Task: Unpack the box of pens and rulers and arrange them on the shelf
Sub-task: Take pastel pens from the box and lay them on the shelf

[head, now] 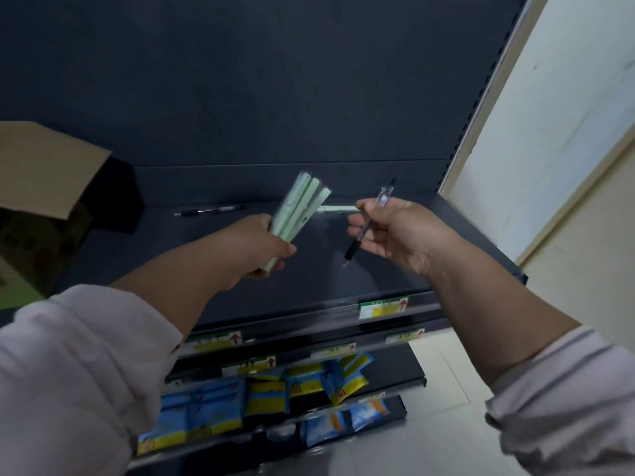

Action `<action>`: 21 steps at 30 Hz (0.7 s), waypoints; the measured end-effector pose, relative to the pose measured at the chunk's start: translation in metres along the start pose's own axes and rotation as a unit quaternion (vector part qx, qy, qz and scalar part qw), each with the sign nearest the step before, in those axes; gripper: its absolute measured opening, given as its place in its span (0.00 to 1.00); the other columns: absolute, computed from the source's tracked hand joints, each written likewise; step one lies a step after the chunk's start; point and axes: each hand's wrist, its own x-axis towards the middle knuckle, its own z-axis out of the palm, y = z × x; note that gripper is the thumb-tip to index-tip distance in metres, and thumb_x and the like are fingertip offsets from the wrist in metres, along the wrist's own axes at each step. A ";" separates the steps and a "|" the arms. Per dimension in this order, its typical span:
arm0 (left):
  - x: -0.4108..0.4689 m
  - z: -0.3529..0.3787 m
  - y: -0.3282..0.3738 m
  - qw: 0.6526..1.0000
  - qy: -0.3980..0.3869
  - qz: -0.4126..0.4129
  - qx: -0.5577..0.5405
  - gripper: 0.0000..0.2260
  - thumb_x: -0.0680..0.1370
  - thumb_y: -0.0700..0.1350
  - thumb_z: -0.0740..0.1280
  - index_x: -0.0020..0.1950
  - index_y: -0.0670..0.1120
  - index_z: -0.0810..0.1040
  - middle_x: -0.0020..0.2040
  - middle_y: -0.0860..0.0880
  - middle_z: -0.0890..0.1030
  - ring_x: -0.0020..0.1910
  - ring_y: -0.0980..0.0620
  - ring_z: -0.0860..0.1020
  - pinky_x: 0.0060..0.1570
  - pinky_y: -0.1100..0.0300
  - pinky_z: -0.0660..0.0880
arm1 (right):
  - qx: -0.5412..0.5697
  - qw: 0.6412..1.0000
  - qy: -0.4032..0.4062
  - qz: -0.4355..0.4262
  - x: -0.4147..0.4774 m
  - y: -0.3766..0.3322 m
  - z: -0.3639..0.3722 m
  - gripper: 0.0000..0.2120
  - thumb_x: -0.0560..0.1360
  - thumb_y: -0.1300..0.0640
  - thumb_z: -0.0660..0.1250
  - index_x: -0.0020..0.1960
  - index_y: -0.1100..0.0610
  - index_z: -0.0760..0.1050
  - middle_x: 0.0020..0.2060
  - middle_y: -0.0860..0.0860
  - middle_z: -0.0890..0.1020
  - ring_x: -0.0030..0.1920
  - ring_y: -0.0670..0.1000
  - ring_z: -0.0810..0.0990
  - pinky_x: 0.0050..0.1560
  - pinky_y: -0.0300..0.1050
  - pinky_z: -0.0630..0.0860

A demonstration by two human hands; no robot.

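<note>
My left hand (254, 249) grips a bunch of pale green rulers in clear wrap (300, 209), fanned upward over the dark shelf (240, 269). My right hand (395, 231) pinches a clear pen with a black grip (369, 223), tip pointing down toward the shelf. Another black pen (209, 210) lies on the shelf near the back. A pale green ruler (338, 208) lies flat at the back, between my hands. The open cardboard box (41, 187) stands on the shelf at the left.
The shelf's dark back panel (257, 80) rises behind. Price labels (383, 307) run along the front rail. Lower shelves hold blue and yellow packets (275, 386). A cream wall (549, 132) and white floor tiles lie to the right.
</note>
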 end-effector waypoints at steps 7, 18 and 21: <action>-0.002 0.024 0.007 0.998 -0.020 0.011 0.061 0.14 0.76 0.43 0.70 0.59 0.46 0.72 0.52 0.44 0.80 0.44 0.50 0.80 0.33 0.60 0.75 | 0.063 0.996 0.067 -0.004 -0.028 0.013 -0.033 0.07 0.81 0.57 0.59 0.48 0.54 0.75 0.34 0.49 0.84 0.39 0.49 0.83 0.43 0.44 0.78; 0.023 0.057 0.012 0.950 0.000 0.085 0.299 0.11 0.77 0.46 0.67 0.58 0.47 0.71 0.48 0.49 0.75 0.44 0.52 0.75 0.40 0.58 0.73 | 0.006 0.997 0.078 -0.009 0.006 0.024 -0.072 0.09 0.81 0.54 0.59 0.47 0.54 0.76 0.29 0.49 0.73 0.30 0.47 0.75 0.40 0.44 0.79; 0.047 0.067 0.012 0.916 0.042 0.116 0.380 0.08 0.77 0.45 0.66 0.51 0.47 0.69 0.47 0.49 0.74 0.43 0.51 0.73 0.41 0.57 0.70 | -0.115 0.991 0.052 -0.048 0.035 0.022 -0.080 0.08 0.81 0.56 0.59 0.48 0.55 0.76 0.31 0.51 0.73 0.27 0.46 0.72 0.32 0.39 0.74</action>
